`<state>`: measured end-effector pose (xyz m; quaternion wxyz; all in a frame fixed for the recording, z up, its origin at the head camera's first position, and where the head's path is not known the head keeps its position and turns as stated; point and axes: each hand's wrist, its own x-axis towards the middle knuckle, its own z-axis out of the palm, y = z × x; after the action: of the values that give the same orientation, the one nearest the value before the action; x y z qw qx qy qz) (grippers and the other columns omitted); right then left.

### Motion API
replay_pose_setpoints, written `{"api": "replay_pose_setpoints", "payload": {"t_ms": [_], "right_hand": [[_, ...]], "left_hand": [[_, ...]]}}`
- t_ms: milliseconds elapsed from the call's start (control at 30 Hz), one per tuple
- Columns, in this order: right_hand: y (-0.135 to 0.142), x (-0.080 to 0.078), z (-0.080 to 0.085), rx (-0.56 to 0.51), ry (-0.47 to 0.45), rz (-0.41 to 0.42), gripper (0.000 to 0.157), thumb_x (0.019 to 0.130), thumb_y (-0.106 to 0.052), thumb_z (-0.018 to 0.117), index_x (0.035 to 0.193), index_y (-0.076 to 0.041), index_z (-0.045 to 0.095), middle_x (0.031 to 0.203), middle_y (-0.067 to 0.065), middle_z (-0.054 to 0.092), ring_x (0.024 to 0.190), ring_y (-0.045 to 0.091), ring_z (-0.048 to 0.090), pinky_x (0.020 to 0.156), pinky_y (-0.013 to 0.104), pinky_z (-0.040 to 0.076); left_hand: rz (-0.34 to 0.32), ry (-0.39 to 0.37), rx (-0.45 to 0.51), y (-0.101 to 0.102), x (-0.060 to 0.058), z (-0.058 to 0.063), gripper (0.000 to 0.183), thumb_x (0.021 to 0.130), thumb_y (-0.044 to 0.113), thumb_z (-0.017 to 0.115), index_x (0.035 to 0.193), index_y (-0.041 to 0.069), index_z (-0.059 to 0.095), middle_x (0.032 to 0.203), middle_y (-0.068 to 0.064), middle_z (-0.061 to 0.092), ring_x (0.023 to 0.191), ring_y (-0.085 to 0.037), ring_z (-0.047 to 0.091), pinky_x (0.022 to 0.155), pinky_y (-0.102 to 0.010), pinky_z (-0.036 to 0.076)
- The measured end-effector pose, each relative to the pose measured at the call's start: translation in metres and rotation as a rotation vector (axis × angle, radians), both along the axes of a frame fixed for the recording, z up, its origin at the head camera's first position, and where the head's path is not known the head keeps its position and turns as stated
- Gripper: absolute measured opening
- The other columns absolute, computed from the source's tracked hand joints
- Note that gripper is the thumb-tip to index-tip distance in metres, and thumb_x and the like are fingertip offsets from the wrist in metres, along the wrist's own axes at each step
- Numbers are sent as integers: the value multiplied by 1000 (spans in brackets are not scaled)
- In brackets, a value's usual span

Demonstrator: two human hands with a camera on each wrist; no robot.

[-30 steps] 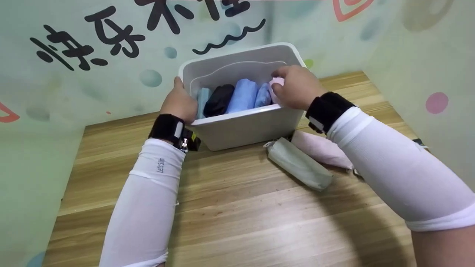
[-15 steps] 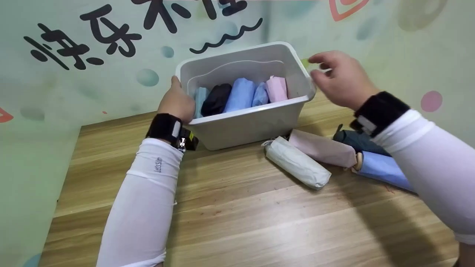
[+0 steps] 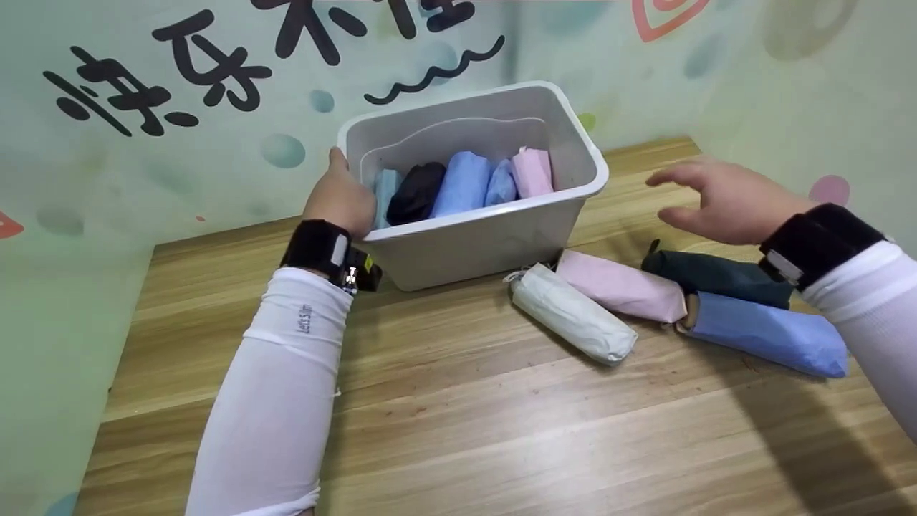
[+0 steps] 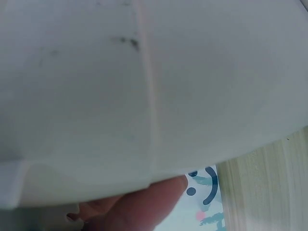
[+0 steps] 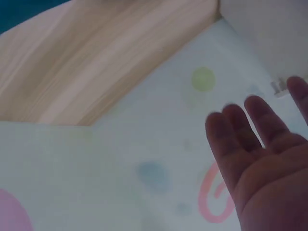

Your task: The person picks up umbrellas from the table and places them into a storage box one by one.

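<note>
My left hand (image 3: 340,195) grips the left rim of a pale grey plastic bin (image 3: 473,247). In the left wrist view the bin's wall (image 4: 216,86) fills most of the picture, a finger (image 4: 149,204) at its edge. Inside stand folded umbrellas: a teal one (image 3: 387,195), a black one (image 3: 418,192), a blue one (image 3: 463,183), a smaller blue one (image 3: 501,183) and a pink one (image 3: 533,172). My right hand (image 3: 734,201) hovers with nothing in it, fingers spread, above a dark green folded umbrella (image 3: 716,276).
More folded umbrellas lie on the wooden tabletop (image 3: 458,416): a whitish one (image 3: 573,314), a pink one (image 3: 622,285) and a blue one (image 3: 770,333) with a wooden handle. Patterned walls (image 3: 236,172) stand close behind the bin and at both sides.
My right hand has let go of the pink umbrella, which stays in the bin, and has moved right, out over the table. My left hand keeps its grip on the bin.
</note>
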<state>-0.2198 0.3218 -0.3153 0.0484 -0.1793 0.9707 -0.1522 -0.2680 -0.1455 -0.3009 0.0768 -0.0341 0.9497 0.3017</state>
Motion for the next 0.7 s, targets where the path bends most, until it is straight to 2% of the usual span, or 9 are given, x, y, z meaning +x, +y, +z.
{"api": "replay_pose_setpoints", "payload": {"t_ms": [100,300,467,700], "right_hand": [[9,2,-8,58,-51,10,53,101,-28,68,149,-9,55,151,26,54,136,47,51,108,64,43],[22,4,-24,130,-98,20,59,96,-30,75,147,-7,57,148,30,55,135,49,53,108,63,44],[32,5,-37,185,-203,-5,63,93,-34,78,146,-6,59,144,32,59,128,52,59,101,65,49],[47,8,-50,226,-278,-7,62,87,-34,82,138,-4,64,129,33,67,118,51,65,96,64,51]], "left_hand": [[1,1,-3,0,0,-1,82,107,28,37,165,0,-15,169,-26,30,152,-34,40,127,-46,31],[1,5,-3,0,0,-1,82,108,28,37,165,0,-15,169,-27,30,153,-37,38,127,-47,30],[1,4,9,-1,0,-1,84,104,19,39,165,1,-15,166,-27,36,145,-36,47,123,-47,36],[3,2,7,-1,0,-1,84,105,24,40,165,1,-15,169,-26,30,151,-35,41,126,-46,32]]}}
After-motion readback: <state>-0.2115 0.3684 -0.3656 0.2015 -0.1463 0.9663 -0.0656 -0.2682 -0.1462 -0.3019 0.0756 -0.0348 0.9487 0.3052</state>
